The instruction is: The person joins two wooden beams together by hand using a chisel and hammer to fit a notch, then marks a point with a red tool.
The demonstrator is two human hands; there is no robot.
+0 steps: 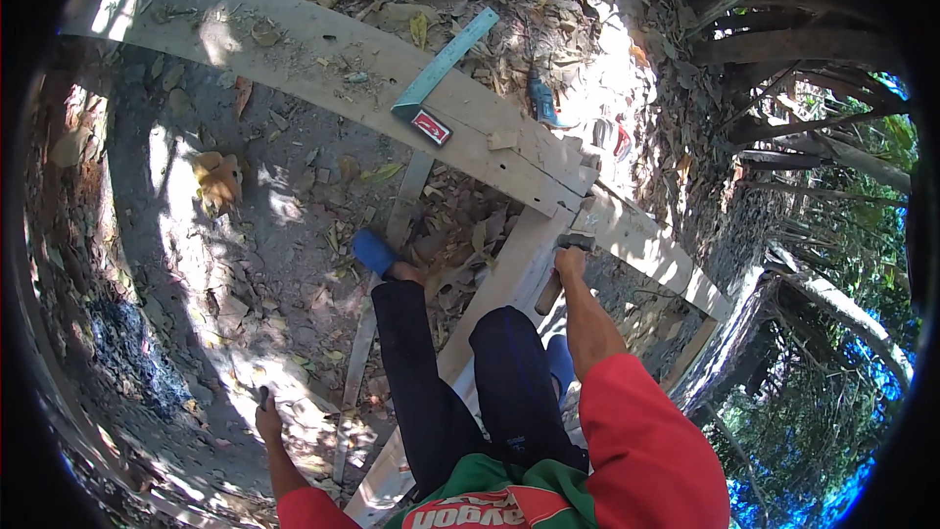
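My right hand [570, 264] grips a hammer [578, 242] near its head, its handle angled down, just above the junction of a long pale board [274, 49] and a wooden beam [514, 255] that runs under my legs. My left hand [268, 415] is out at the lower left, closed around a small dark tool [263, 395] whose exact kind I cannot make out, over sunlit ground. A metal square [446, 59] with a red and silver stock lies across the long board, a narrow dark line marked on the wood to its right.
A blue power tool [543, 100] and a red-and-white object [619, 140] lie beyond the board. A second board [656, 257] extends right; a thin slat [352, 392] runs beside my left leg. Leaf litter, dry palm fronds [793, 44] and branches surround the work. My blue slippers [374, 253] show.
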